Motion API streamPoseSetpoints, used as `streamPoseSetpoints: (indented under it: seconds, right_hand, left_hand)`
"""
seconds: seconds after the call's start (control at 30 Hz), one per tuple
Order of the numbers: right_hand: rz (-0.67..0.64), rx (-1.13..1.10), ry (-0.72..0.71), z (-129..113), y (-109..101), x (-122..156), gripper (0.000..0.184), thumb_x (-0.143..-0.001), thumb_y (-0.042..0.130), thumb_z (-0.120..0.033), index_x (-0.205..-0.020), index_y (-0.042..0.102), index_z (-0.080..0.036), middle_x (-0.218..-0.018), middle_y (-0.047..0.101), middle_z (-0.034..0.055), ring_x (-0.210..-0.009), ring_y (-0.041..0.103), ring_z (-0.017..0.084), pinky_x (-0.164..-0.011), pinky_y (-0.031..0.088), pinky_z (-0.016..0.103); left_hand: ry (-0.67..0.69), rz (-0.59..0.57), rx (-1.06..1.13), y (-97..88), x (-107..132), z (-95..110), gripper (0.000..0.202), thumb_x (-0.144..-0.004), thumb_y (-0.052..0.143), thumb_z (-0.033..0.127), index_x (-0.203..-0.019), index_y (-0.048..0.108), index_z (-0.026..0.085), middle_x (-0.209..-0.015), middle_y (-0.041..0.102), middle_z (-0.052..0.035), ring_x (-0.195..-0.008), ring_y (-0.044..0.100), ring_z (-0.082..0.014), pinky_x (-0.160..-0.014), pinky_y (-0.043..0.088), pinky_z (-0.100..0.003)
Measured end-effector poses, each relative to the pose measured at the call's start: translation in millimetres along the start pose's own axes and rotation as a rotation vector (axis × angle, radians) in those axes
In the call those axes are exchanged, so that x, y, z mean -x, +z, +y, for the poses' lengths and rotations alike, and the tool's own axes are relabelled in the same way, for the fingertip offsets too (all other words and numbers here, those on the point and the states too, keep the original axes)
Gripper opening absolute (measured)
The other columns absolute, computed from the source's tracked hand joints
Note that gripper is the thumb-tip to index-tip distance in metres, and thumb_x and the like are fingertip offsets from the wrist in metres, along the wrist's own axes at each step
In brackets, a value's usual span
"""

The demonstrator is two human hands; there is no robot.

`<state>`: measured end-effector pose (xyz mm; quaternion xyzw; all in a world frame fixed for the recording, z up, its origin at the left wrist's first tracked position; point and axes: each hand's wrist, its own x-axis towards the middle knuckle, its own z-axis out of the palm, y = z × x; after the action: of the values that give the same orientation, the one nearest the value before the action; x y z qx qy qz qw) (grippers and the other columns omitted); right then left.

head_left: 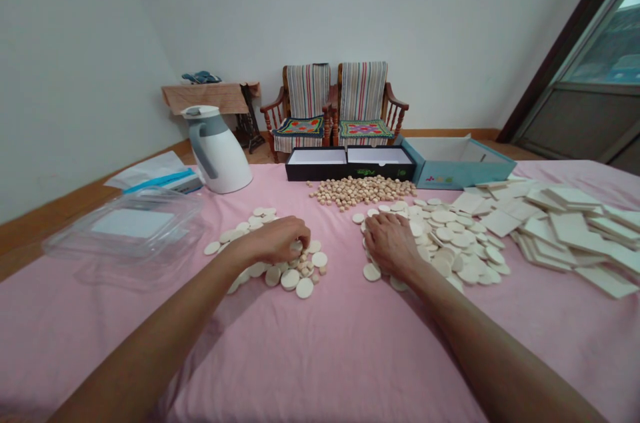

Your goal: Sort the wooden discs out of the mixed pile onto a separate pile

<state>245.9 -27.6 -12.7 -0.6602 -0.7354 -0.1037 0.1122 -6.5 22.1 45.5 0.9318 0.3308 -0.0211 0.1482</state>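
My left hand (283, 240) is closed over a small heap of pale round wooden discs (290, 279), its fingers curled around a disc (296, 246) at the fingertips. Some small wooden cubes (305, 267) lie mixed with discs just beside it. My right hand (393, 243) rests palm down on the left edge of a larger heap of the same discs (445, 236). Its fingers are stretched out, and what lies under the palm is hidden.
Small wooden pieces (363, 191) are heaped in front of a black box (383, 171) and a light blue box (455, 169). Square wooden tiles (565, 229) are piled at the right. Leftward are a clear plastic container (133, 223) and a white-grey jug (220, 153), on a pink cloth (320, 356).
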Motion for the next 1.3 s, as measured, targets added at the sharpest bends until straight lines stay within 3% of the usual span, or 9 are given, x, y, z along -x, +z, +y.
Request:
streamPoseSetpoints:
  seconds: [0.43,0.63,0.97,1.13,1.3]
  right_hand:
    - [-0.016,0.002,0.001,0.5,0.5,-0.8,0.026,-0.090,0.038,-0.031,-0.095,0.061,-0.018,-0.101,0.063,0.0110,-0.099,0.048,0.025,-0.086,0.025,0.038]
    - [0.001,-0.011,0.002,1.5,3.1,-1.3,0.025,-0.090,0.040,-0.030,-0.095,0.061,-0.018,-0.100,0.063,0.0107,-0.098,0.048,0.024,-0.087,0.025,0.038]
    - [-0.006,-0.032,0.002,0.6,1.8,-2.4,0.024,-0.089,0.041,-0.029,-0.095,0.061,-0.018,-0.102,0.063,0.0097,-0.102,0.048,0.024,-0.090,0.024,0.038]
    - [-0.014,-0.044,0.004,0.4,1.7,-2.6,0.024,-0.089,0.040,-0.028,-0.095,0.061,-0.018,-0.102,0.063,0.0099,-0.102,0.048,0.024,-0.090,0.024,0.037]
    - [-0.003,-0.052,0.003,0.5,2.1,-2.0,0.024,-0.089,0.040,-0.029,-0.095,0.061,-0.018,-0.102,0.063,0.0100,-0.102,0.048,0.023,-0.091,0.024,0.037]
  left_hand:
    - [0.066,0.053,-0.021,11.4,-1.4,5.4,0.017,-0.068,0.059,0.011,-0.081,0.064,0.019,-0.083,0.064,-0.0010,-0.083,0.055,-0.0164,-0.075,0.040,-0.024]
    - [0.092,0.124,-0.039,19.7,-4.9,4.4,0.015,-0.078,0.053,0.016,-0.087,0.064,0.019,-0.084,0.062,-0.0020,-0.077,0.057,-0.0140,-0.071,0.041,-0.022]
    - [0.115,0.223,0.000,21.8,-10.4,12.7,0.018,-0.077,0.048,0.007,-0.078,0.064,0.015,-0.083,0.062,-0.0041,-0.077,0.058,-0.0126,-0.070,0.042,-0.020]
    - [0.042,0.344,0.099,15.9,-16.4,10.4,0.018,-0.074,0.052,0.008,-0.083,0.066,0.016,-0.081,0.064,-0.0025,-0.070,0.058,-0.0113,-0.064,0.043,-0.019]
    - [-0.125,0.403,0.198,9.8,-52.1,-3.6,0.018,-0.065,0.057,0.005,-0.074,0.068,0.016,-0.069,0.066,0.0009,-0.063,0.060,-0.0113,-0.058,0.045,-0.018]
